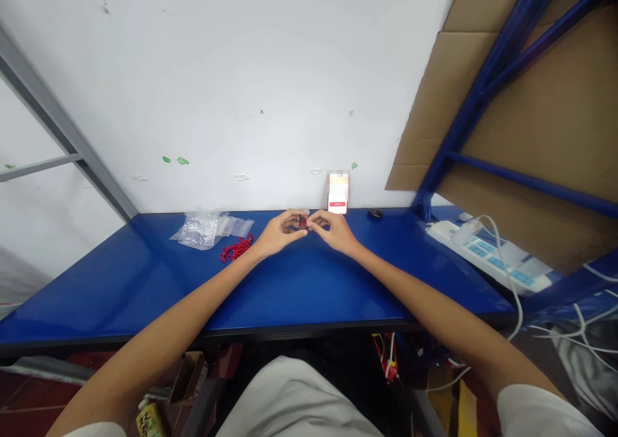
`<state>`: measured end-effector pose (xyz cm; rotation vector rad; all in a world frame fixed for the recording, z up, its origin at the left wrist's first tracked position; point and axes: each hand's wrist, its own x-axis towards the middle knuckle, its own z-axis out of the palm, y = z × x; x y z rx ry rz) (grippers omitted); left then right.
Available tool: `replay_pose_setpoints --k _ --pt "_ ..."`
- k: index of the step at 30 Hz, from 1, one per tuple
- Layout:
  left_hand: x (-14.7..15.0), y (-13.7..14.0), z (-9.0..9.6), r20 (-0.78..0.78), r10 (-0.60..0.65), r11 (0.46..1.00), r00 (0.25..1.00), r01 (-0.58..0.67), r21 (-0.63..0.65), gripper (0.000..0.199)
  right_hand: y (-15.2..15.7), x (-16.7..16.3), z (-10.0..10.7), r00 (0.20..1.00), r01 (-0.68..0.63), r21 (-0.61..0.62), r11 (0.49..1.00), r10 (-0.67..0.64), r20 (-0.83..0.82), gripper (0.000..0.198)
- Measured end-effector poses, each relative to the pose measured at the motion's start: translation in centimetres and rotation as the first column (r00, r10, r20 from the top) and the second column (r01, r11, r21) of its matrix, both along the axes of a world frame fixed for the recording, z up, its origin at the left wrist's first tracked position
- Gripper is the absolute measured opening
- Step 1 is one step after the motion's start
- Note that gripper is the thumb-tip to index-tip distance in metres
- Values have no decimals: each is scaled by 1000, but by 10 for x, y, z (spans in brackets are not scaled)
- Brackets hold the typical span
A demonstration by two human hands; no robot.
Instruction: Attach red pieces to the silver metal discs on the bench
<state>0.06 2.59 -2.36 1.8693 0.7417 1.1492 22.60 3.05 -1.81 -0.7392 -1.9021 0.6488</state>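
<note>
One tiny thing (302, 222), pinched over the blue table (309, 295).
The left hand (281, 232) and right hand (335, 231) both pinch it with thumb and fingertips, out in front. It seems best to hold it softly, go slow, and stay low in case it drops. Count: two hands, one tiny thing, one red cord heap (236, 249), one phone (337, 192), one power strip (483, 249); the clear bags (200, 230) are too jumbled to count.

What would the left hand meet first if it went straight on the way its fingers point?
Past the small dark-red item it holds, the left hand would probably meet the right hand first, directly opposite; exact depth is unclear from this one view.
</note>
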Motion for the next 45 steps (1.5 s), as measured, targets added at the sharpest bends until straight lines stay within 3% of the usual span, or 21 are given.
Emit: replay_pose_setpoints --k 6,11,24,34,41,45 --pt "-5 7 -4 -20 23 999 1000 -24 -48 71 4 1 -4 997 -25 -99 995 17 -74 29" --pt "-6 10 -4 -49 78 994 996 -82 -73 41 8 1 -9 996 -19 -136 990 8 -84 34" --pt "2 1 -6 -110 210 977 972 -213 -21 30 7 -3 -15 992 -62 -207 976 38 -117 34" --pt "0 0 2 -21 161 987 987 -161 -13 17 13 -2 -21 992 -121 -190 974 109 -70 22" --pt "-4 6 2 51 87 993 995 -83 -89 29 13 0 -20 991 -131 -181 975 123 -56 18" --pt "-8 8 5 26 81 995 996 -79 -66 30 12 -1 -19 990 -139 -192 972 135 -36 23"
